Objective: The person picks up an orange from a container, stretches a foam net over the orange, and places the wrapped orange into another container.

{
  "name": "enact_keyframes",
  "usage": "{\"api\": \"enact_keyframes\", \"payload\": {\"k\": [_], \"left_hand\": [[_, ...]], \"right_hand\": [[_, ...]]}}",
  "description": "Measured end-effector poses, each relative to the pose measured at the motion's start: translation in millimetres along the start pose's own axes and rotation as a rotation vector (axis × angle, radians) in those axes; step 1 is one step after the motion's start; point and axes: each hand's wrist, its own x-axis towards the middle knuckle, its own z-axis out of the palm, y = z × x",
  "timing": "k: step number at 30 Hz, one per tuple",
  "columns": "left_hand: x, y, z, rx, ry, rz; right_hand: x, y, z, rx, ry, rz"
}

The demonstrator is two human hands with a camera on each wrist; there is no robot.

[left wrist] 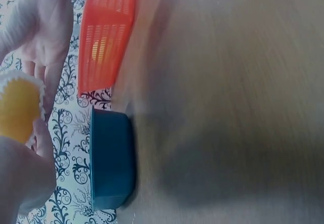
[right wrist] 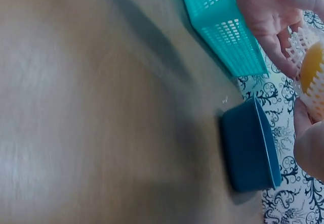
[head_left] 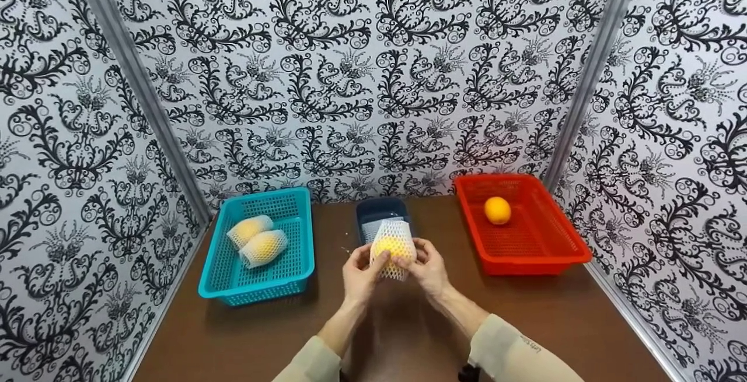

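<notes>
Both hands hold an orange (head_left: 392,247) in a white foam net sleeve (head_left: 394,230) above the middle of the table. My left hand (head_left: 359,274) grips it from the left, thumb on the near side. From the other side my right hand (head_left: 430,268) pinches the net, its thumb also in front. In the left wrist view the orange's bare skin (left wrist: 19,110) shows inside the net's edge. The net (right wrist: 315,82) covers part of the fruit in the right wrist view. Just behind the hands stands a dark blue bin (head_left: 382,210) with white netting (head_left: 373,231) in it.
On the left, a turquoise basket (head_left: 308,236) holds two net-wrapped fruits (head_left: 264,248). A red basket (head_left: 525,259) on the right contains one bare orange (head_left: 497,210). Patterned panels (head_left: 373,79) enclose the brown table (head_left: 402,335) at the back and sides.
</notes>
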Motion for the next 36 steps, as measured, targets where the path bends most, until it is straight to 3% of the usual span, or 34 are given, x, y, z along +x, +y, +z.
{"api": "enact_keyframes", "payload": {"k": [8, 13, 16, 19, 28, 33, 36], "left_hand": [[-2.3, -1.4, 2.2, -0.038, 0.032, -0.095], [-3.1, -4.9, 5.4, -0.22, 0.011, -0.18], [-3.2, -8.5, 6.0, -0.313, -0.026, -0.193], [-3.2, -11.1, 4.4, -0.338, -0.072, -0.186], [-0.5, -11.9, -10.5, -0.263, -0.196, -0.147], [1.8, -9.5, -19.2, -0.194, -0.223, -0.138], [4.0, -8.1, -24.8, -0.101, -0.199, -0.118]], "right_hand": [[-2, -4, 6, -0.036, 0.037, -0.064], [-5, -6, 11, -0.095, 0.015, -0.091], [-5, -6, 12, -0.14, 0.009, -0.089], [-6, -6, 11, -0.166, 0.005, -0.089], [-5, -9, 3, -0.177, -0.091, -0.1], [-4, -3, 5, -0.158, -0.14, -0.074], [-4, 0, 9, -0.175, -0.177, -0.081]]}}
